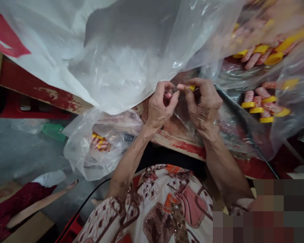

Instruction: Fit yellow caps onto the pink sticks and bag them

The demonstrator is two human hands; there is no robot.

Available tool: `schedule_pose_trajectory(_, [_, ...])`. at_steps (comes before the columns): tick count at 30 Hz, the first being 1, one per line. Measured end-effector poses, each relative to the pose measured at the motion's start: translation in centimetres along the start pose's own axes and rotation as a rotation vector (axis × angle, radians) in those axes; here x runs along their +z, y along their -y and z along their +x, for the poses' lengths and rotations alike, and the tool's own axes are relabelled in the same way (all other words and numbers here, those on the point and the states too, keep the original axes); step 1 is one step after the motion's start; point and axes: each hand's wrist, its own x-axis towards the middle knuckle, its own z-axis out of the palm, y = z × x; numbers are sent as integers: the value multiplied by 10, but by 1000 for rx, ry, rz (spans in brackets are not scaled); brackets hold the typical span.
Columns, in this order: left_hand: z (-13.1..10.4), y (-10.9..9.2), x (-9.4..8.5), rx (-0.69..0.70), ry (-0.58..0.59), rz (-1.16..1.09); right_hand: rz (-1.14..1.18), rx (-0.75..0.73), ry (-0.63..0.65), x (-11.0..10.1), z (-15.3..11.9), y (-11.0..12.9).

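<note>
My left hand (162, 103) is closed, its fingers curled round a small red-and-white patterned cylinder (168, 96). To its right, my right hand (204, 101) pinches a similar patterned piece with a yellow end (192, 87). The patterned end of that piece reaches the tip of my left thumb; whether they touch, I cannot tell. Both hands are close together above the worn red wooden table edge (182, 143). Part of each piece is hidden by the fingers.
A large white plastic sheet or bag (111, 81) covers the far left. Clear plastic on the right holds several yellow-ended patterned pieces (262, 98). A clear bag (83, 158) with similar pieces hangs below the table edge. Another person's arm (40, 206) shows at lower left.
</note>
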Motion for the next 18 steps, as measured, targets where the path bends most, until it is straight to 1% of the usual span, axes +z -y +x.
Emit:
schedule_pose_trajectory(2, [-2,0,-2,23,-60,-68,-8,29,-11,-2,-1,1])
schedule_pose_trajectory(3, [-3,-1,-4,35,-95,-84,-24,36,6,-2,-2,0])
schedule_pose_trajectory(5, [-6,-3,-8,82,-141,-51,-57,30,53,2,-3,-4])
schedule_pose_trajectory(6, [-7,-5,-9,121,-136,-4,-64,24,68,5,-3,-6])
schedule_pose_trajectory(7, [-7,-6,-9,163,-103,54,-58,21,64,8,-3,-8])
schedule_pose_trajectory(9, [-3,-10,-9,228,8,158,10,6,19,13,-4,-11])
schedule_pose_trajectory(11, [6,-14,-7,244,119,192,113,-25,-74,15,-5,-12])
schedule_pose_trajectory(12, [11,-16,-6,234,146,178,158,-37,-128,15,-5,-13])
schedule_pose_trajectory(13, [16,-17,-5,215,139,150,194,-38,-179,14,-6,-14])
schedule_pose_trajectory(15, [20,-18,-3,154,56,96,218,-14,-238,14,-5,-16])
schedule_pose_trajectory(16, [20,-17,-2,116,-2,86,206,-3,-234,15,-5,-17])
schedule_pose_trajectory(18, [17,-13,1,49,-98,90,155,5,-177,17,-3,-18])
